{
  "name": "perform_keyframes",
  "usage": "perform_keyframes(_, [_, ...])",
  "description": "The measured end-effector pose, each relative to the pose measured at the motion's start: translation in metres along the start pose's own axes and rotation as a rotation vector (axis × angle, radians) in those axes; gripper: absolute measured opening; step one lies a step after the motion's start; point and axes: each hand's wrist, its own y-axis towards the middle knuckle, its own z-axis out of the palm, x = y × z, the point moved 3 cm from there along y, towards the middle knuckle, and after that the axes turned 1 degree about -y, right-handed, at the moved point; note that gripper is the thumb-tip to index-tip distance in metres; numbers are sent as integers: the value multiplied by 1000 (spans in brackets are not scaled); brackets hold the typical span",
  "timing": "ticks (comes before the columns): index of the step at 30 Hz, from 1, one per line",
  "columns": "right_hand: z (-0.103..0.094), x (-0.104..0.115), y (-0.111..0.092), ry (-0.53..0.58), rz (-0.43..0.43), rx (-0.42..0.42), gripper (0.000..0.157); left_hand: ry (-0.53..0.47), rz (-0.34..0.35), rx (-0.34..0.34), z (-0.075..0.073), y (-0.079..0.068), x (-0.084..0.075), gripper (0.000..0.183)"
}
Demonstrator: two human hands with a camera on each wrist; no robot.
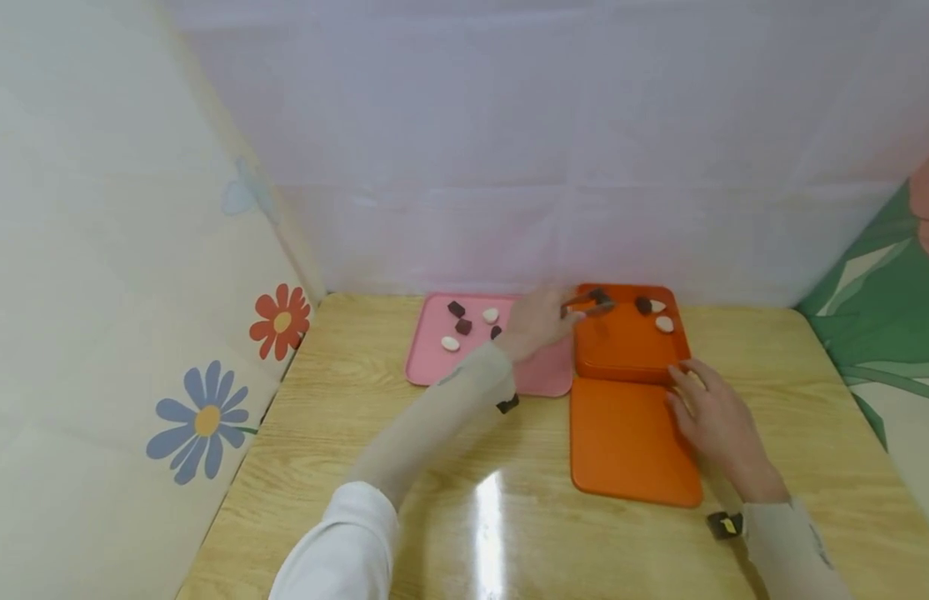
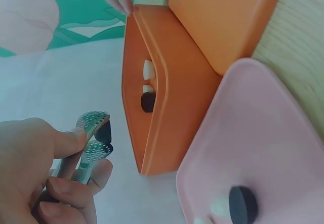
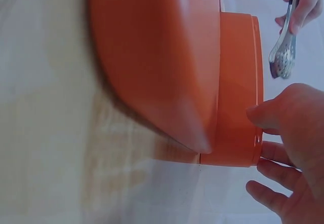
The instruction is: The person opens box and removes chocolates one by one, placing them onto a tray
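Observation:
My left hand (image 1: 537, 323) grips metal tongs (image 2: 71, 165) with perforated ends. Pinched between those ends is a dark chocolate-like piece (image 2: 104, 132), held above the orange box (image 1: 621, 350) near its back left. A dark piece (image 1: 643, 306) and two white pieces (image 1: 664, 324) lie inside the box at the right. My right hand (image 1: 717, 421) has its loosely extended fingers at the box's near right corner, the thumb touching the rim in the right wrist view. Left of the box, a pink tray (image 1: 427, 362) bears several dark and white pieces, partly hidden by my left arm.
An orange lid (image 1: 632, 437) lies flat on the wooden table (image 1: 344, 358), directly in front of the box. A white cloth (image 1: 464, 167) hangs behind the table's back edge. Flower-printed panels (image 1: 207, 421) stand at both sides.

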Motion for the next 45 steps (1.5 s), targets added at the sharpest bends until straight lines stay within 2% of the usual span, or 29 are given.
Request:
perform_keyframes(2, [0, 0, -1, 5, -2, -8, 47, -13, 23, -17, -4, -6, 5, 51])
perform_keyframes(5, [0, -1, -1, 8, -5, -18, 48, -6, 19, -32, -10, -15, 12, 56])
perform_keyframes(12, [0, 1, -3, 14, 3, -23, 48, -14, -24, -46, -20, -35, 29, 47])
perform_keyframes(19, [-2, -2, -2, 23, 11, 8, 50, 50, -29, -71, -27, -57, 49, 44])
perform_keyframes(22, [-4, -4, -1, 24, -3, 12, 51, 49, -41, -66, -27, -64, 58, 45])
perform_keyframes(34, [-5, -5, 2, 31, 8, 38, 51, 102, -14, -150, -31, -97, 95, 47])
perform_keyframes(45, [-4, -4, 1, 28, 23, 65, 52, 88, -25, -171, -23, -120, 123, 32])
